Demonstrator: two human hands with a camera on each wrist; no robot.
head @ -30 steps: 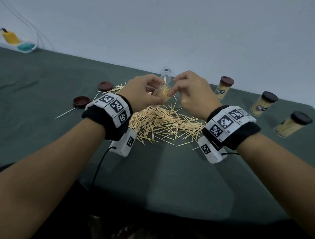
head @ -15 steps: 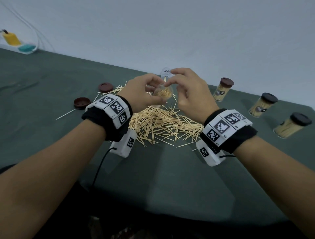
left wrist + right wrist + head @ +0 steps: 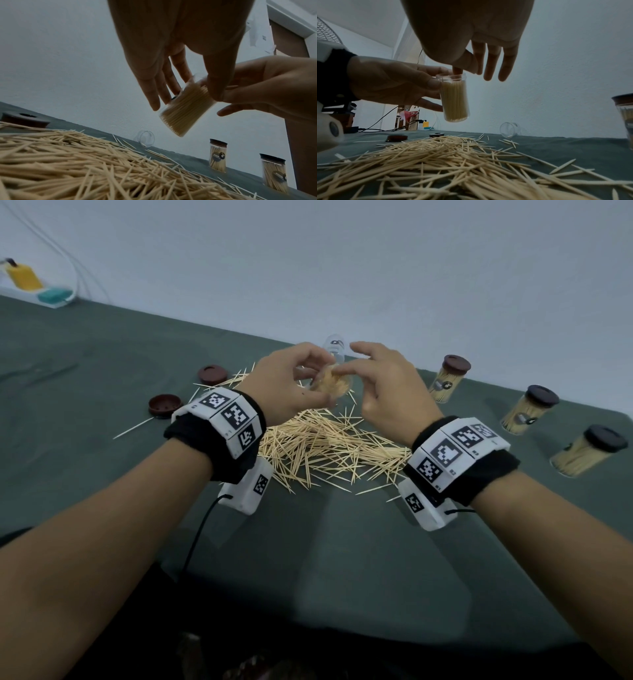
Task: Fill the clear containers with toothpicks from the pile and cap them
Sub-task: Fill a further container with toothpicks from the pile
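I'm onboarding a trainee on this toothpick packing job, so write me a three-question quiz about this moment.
1. True or false: the container held by the left hand already wears a cap.
2. How many capped containers stand to the right of the hands? A) two B) three C) five
3. Fill in: the empty clear container beyond the toothpick pile lies on its ____.

Key: 1 false; the right hand reaches fingertips into its open mouth. 2 B. 3 side.

Held container [image 3: 454,98]: clear cylinder, uncapped, packed with toothpicks, gripped above the pile.
Pile [image 3: 329,446]: loose toothpicks spread on green cloth.
Empty container [image 3: 510,129]: on its side behind pile.
Capped containers [image 3: 448,381]: three, filled, standing right.
Loose caps [image 3: 164,405]: two, left of pile.
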